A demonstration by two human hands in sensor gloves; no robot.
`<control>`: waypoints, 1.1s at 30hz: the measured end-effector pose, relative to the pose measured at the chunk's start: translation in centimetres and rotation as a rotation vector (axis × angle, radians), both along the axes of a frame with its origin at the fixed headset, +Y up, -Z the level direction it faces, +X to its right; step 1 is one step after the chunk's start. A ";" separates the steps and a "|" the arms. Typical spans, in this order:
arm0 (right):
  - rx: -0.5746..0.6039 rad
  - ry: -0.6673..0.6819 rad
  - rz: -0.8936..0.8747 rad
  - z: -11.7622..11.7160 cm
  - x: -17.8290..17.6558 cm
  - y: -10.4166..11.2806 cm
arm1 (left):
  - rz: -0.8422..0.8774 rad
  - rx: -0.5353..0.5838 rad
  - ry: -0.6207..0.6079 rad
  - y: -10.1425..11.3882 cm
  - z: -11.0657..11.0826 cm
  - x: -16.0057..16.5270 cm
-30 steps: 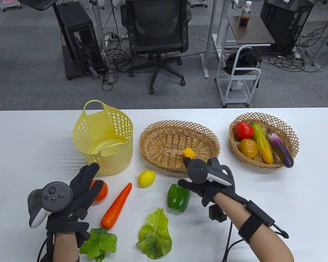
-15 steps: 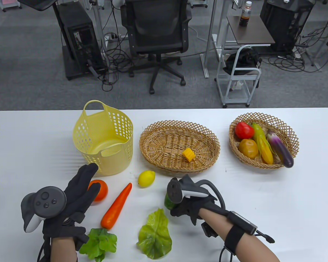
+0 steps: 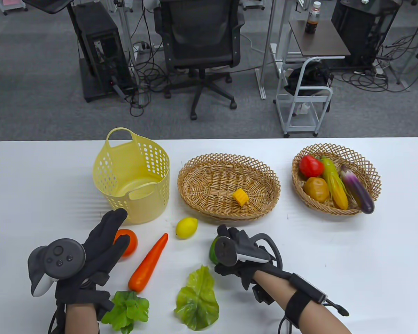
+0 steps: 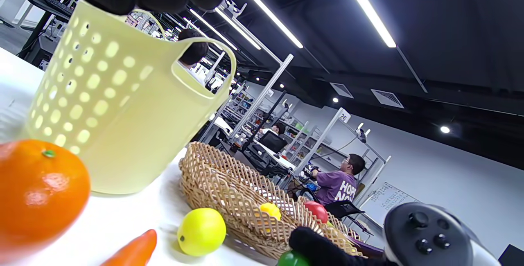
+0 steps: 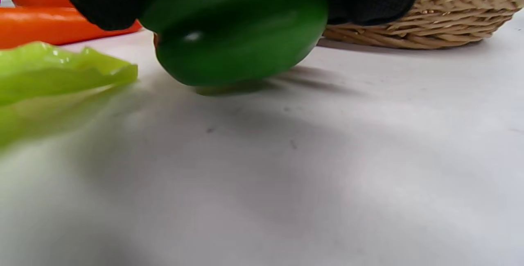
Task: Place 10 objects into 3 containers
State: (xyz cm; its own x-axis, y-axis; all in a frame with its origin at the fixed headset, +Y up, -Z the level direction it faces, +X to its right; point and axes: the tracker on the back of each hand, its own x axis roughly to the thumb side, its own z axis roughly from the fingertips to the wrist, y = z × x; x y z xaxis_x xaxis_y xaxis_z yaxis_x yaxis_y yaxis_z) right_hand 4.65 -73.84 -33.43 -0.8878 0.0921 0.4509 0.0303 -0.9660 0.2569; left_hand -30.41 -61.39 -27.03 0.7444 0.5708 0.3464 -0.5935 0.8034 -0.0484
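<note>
Gripping the green pepper [image 5: 233, 41] from above, the right hand [image 3: 242, 255] holds it barely off the table, just in front of the middle wicker basket [image 3: 195, 167]. The left hand [image 3: 90, 257] hovers spread beside the orange [image 3: 130, 241].

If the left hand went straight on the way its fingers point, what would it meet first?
The left hand points up and to the right in the table view, fingertips over the orange. Going straight on, it would likely meet the yellow basket just beyond; its height is unclear, so it might brush the orange first.
</note>
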 end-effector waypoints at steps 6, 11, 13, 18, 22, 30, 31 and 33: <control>0.137 -0.051 -0.128 -1.2 2.7 4.7 | -0.017 -0.007 -0.005 -0.1 -0.2 0.8; 0.180 -0.246 -0.239 -4.6 6.6 6.8 | -0.030 -0.020 0.009 -0.4 -0.5 0.8; 0.145 -0.338 -0.272 -6.5 7.9 6.4 | -0.039 -0.027 0.019 -0.5 -0.7 0.7; 0.098 -0.447 -0.228 -9.3 8.8 5.0 | -0.048 -0.042 0.025 -0.7 -1.0 1.0; 0.057 -0.462 -0.225 -10.6 8.4 4.0 | -0.054 -0.049 0.031 -0.9 -1.3 0.9; -0.086 -0.470 -0.092 -11.7 7.4 3.5 | -0.065 -0.051 0.038 -0.9 -1.3 1.0; -0.085 -0.476 -0.088 -11.6 7.5 3.6 | -0.067 -0.051 0.036 -0.9 -1.2 1.0; -0.062 -0.474 -0.115 -11.2 7.8 4.0 | -0.066 -0.050 0.035 -0.9 -1.2 1.0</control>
